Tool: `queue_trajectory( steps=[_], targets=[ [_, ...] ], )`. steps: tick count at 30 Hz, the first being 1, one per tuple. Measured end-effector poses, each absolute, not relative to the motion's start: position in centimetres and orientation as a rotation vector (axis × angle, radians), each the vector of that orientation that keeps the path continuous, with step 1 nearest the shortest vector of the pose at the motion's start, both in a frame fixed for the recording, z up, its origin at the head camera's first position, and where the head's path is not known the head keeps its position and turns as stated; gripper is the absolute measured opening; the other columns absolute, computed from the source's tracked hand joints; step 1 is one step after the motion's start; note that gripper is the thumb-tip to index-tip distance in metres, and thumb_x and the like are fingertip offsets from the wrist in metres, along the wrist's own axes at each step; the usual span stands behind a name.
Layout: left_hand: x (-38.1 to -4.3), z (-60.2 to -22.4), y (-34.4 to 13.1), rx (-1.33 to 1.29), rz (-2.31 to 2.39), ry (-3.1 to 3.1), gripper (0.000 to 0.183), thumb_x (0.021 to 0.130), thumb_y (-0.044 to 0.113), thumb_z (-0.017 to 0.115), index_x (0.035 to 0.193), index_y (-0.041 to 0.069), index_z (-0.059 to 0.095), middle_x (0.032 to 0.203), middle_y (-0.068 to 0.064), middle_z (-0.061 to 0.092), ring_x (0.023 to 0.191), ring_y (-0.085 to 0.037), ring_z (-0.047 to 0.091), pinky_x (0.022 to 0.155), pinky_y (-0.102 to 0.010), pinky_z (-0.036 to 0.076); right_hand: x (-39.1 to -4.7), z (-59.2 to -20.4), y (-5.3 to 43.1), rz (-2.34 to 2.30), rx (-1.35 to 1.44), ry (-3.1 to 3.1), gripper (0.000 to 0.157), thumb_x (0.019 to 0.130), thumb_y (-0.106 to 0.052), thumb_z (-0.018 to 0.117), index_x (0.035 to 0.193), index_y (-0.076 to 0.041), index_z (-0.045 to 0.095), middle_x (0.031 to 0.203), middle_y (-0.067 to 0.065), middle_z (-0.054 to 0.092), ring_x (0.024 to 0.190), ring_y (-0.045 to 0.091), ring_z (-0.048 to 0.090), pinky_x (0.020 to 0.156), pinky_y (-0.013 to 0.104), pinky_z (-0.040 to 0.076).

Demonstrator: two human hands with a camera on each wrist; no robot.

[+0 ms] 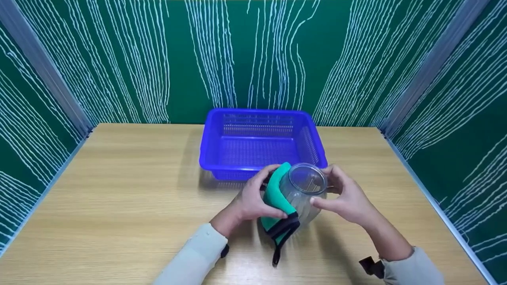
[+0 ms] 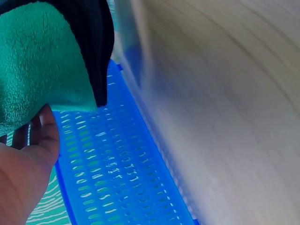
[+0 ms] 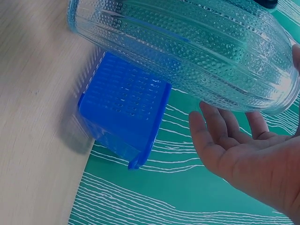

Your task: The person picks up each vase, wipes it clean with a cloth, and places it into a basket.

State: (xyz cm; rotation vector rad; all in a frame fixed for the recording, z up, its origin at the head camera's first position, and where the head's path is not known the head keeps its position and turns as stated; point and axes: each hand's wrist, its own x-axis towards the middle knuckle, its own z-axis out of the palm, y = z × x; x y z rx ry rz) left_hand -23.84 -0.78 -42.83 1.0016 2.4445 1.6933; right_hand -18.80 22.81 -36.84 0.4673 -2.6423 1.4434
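A clear glass jar stands a little tilted in front of the person, its round mouth uppermost. In the right wrist view its ribbed, dimpled side fills the top. Near the mouth, the right hand grips it, thumb at the front and fingers round the far side. The left hand holds a green towelling cloth with black trim and a black loop against the jar's left side. In the left wrist view the cloth's fuzzy face shows above the curled fingers. The cloth hides part of the jar.
Just beyond the hands, a blue plastic basket with perforated walls sits on the wooden table. Green panels with white wavy lines enclose the back and sides, joined by grey posts.
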Motion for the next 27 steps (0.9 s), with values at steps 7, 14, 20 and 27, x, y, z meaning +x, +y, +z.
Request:
queue_trajectory(
  steps=[7, 14, 20, 27],
  targets=[
    [-23.8, -41.4, -0.7, 1.010, 1.645, 2.447, 0.101, 0.046, 0.044, 0.083, 0.130, 0.044, 0.028, 0.123, 0.019, 0.042, 0.107, -0.004, 0.044, 0.089, -0.033, 0.037, -18.8, -36.7, 22.8, 1.474, 0.467, -2.650, 0.050, 0.066, -0.023, 0.076, 0.106, -0.014, 0.046, 0.102, -0.001, 0.059, 0.093, 0.014, 0.056, 0.079, 0.026, 0.046],
    [-24.1, -40.8, -0.6, 1.040, 1.594, 2.453, 0.097, 0.049, 0.046, 0.081, 0.131, 0.044, 0.028, 0.127, 0.021, 0.041, 0.115, -0.002, 0.040, 0.096, -0.035, 0.034, -18.7, -36.7, 22.6, 1.514, 0.460, -2.634, 0.051, 0.066, -0.021, 0.076, 0.107, -0.014, 0.046, 0.103, 0.000, 0.059, 0.094, 0.014, 0.055, 0.079, 0.027, 0.046],
    [-24.0, -40.3, -0.7, 0.990, 1.629, 2.424, 0.096, 0.050, 0.046, 0.081, 0.131, 0.043, 0.028, 0.124, 0.021, 0.043, 0.111, -0.003, 0.043, 0.093, -0.035, 0.036, -18.5, -36.3, 22.2, 1.530, 0.476, -2.634, 0.051, 0.067, -0.019, 0.075, 0.108, -0.011, 0.046, 0.104, 0.004, 0.059, 0.096, 0.019, 0.055, 0.079, 0.026, 0.046],
    [-23.3, -38.6, -0.6, 0.950, 1.658, 2.399, 0.088, 0.052, 0.042, 0.081, 0.126, 0.042, 0.034, 0.119, 0.016, 0.044, 0.107, -0.005, 0.043, 0.089, -0.034, 0.038, -18.6, -36.6, 22.5, 1.501, 0.437, -2.659, 0.050, 0.067, -0.022, 0.075, 0.107, -0.015, 0.045, 0.104, -0.001, 0.058, 0.094, 0.014, 0.055, 0.079, 0.026, 0.046]
  ],
)
